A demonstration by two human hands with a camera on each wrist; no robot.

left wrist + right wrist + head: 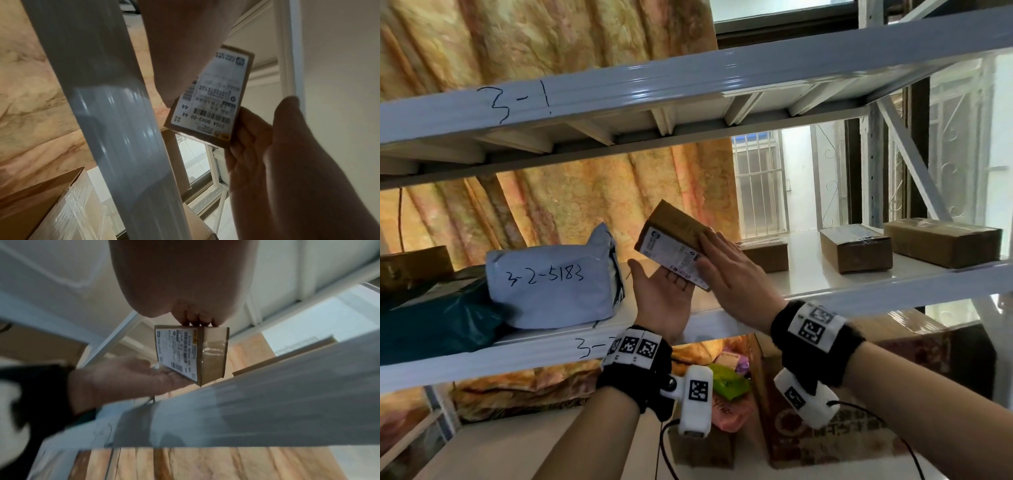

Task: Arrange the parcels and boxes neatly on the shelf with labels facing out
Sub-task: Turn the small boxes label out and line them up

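A small brown cardboard box [674,226] with a white shipping label [671,258] is tilted in the air just above the middle shelf [825,274]. My left hand [664,294] lies palm up under its lower edge, fingers straight. My right hand [729,270] presses flat against the box's right side. In the right wrist view, the right fingertips [197,322] touch the top edge of the box [213,356] and the left hand [133,374] sits open below it. The left wrist view shows the label [211,97] facing the camera, beside my left hand [257,138].
A grey mailer bag [551,281] marked 3-2-5183 lies left of the hands, with a teal bag [438,318] beyond it. Three brown boxes [763,253] [856,250] [941,241] stand to the right. The upper shelf beam [688,78] hangs overhead. A large carton [859,411] sits below.
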